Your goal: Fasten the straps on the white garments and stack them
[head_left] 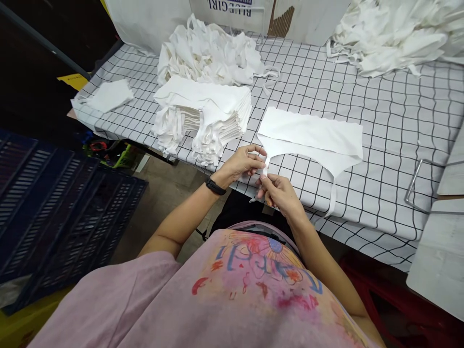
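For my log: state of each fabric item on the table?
White strapped fabric garment: laid out, strap in left hand and right hand
White fabric stack: layered, straps bunched
White fabric heap behind: jumbled
White fabric heap, far right: jumbled
White fabric piece, left: apart
White checked tablecloth: spread, creased

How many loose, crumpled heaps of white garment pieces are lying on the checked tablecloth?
2. One heap lies behind the neat stack; the other heap is at the picture's upper right, cut off by the edge. More may be out of view.
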Demonstrator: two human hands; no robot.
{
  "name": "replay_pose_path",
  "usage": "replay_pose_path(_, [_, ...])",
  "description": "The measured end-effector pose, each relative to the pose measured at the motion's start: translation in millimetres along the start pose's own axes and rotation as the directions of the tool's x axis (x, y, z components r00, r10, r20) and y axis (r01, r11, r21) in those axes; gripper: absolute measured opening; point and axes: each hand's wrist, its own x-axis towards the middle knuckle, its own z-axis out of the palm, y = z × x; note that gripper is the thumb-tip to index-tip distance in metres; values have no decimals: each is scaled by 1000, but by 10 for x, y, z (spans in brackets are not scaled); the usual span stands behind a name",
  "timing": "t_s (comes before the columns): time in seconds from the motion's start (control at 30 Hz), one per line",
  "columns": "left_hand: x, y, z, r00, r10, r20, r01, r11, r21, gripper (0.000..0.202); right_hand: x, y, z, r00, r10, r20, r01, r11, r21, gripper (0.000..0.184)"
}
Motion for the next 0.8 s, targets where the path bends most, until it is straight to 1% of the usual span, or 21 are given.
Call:
replay_pose_path(0.13, [11, -14, 4, 998, 17, -55, -17, 1000, 1, 24, -216, 54, -54, 999, -46, 17, 49, 979, -199, 51])
replay_pose_path(0.23, [7, -20, 14, 998, 7, -64, -3, 998, 55, 13, -476, 70, -139, 995, -63, 71, 86, 922, -378, 51])
replay_pose_path(0.3, [-3, -22, 27, 997, -4, -74, 12, 994, 104, 8, -649, 67, -202, 994, -64, 90, 99, 878, -468, 50])
replay_pose_path(0.37, [-14, -26, 43, 996, -20, -92, 33, 989, 145, 9, -792, 60, -256, 993, -76, 90, 112, 844, -525, 48])
replay_pose_path(0.43, [-19, -39, 60, 995, -33, -99, 50, 983, 177, 9, -889, 54, -296, 993, -105, 61, 121, 819, -561, 42])
replay_pose_path(0.5, [-20, -66, 75, 995, -28, -92, 47, 975, 217, 9, -937, 51, -320, 991, -136, 17, 123, 820, -559, 37])
replay_pose_path(0.53, [-22, -83, 81, 996, -17, -84, 38, 965, 259, 10, -943, 50, -325, 990, -139, -10, 113, 843, -526, 36])
replay_pose_path(0.57, [-28, -102, 89, 997, 9, -79, 17, 945, 326, 10, -940, 49, -325, 992, -123, -41, 90, 884, -459, 35])
replay_pose_path(0.6, [-42, -119, 98, 995, 62, -80, -23, 907, 420, 11, -929, 46, -322, 994, -85, -68, 55, 932, -358, 35])
replay_pose_path(0.63, [-66, -133, 109, 987, 142, -79, -79, 843, 532, 11, -911, 41, -316, 995, -34, -90, 13, 973, -231, 36])
replay_pose_path(0.67, [-101, -140, 124, 968, 242, -61, -147, 751, 643, 12, -887, 33, -308, 994, 22, -110, -32, 995, -94, 36])
replay_pose_path(0.7, [-149, -140, 142, 939, 344, -14, -226, 646, 730, 14, -861, 20, -301, 989, 71, -129, -67, 997, 36, 37])
replay_pose_path(0.73, [-208, -130, 163, 899, 433, 65, -318, 544, 776, 18, -832, 4, -294, 984, 103, -148, -82, 986, 147, 38])
replay_pose_path(0.77, [-275, -112, 188, 851, 497, 168, -423, 461, 780, 22, -802, -15, -289, 979, 116, -166, -75, 969, 235, 40])
replay_pose_path(0.8, [-344, -87, 216, 796, 537, 279, -532, 401, 746, 25, -772, -37, -287, 976, 115, -184, -55, 952, 303, 43])
